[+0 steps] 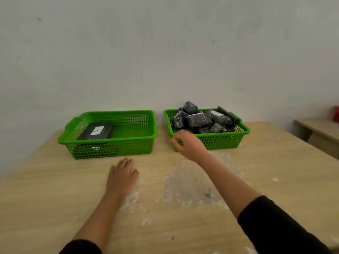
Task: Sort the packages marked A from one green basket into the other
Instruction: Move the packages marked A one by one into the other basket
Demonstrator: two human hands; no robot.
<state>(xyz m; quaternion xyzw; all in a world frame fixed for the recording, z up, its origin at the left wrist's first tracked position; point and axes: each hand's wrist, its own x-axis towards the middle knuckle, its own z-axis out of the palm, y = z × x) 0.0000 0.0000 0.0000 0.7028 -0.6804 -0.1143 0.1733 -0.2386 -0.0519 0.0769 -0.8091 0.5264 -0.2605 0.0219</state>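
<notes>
Two green baskets stand side by side at the back of the table. The left basket (139, 138) holds a dark flat package with a white label marked A (97, 132), and another dark package shows through its front wall. The right basket (223, 139) is heaped with several dark wrapped packages (200, 120). My right hand (189, 143) hovers at the front left corner of the right basket, fingers loosely curled, holding nothing. My left hand (122, 176) rests flat on the table in front of the left basket.
The wooden table (275, 171) has pale scuffed patches in the middle. A plain wall runs close behind the baskets. A second wooden surface (319, 131) with a red object (336, 113) sits at the far right.
</notes>
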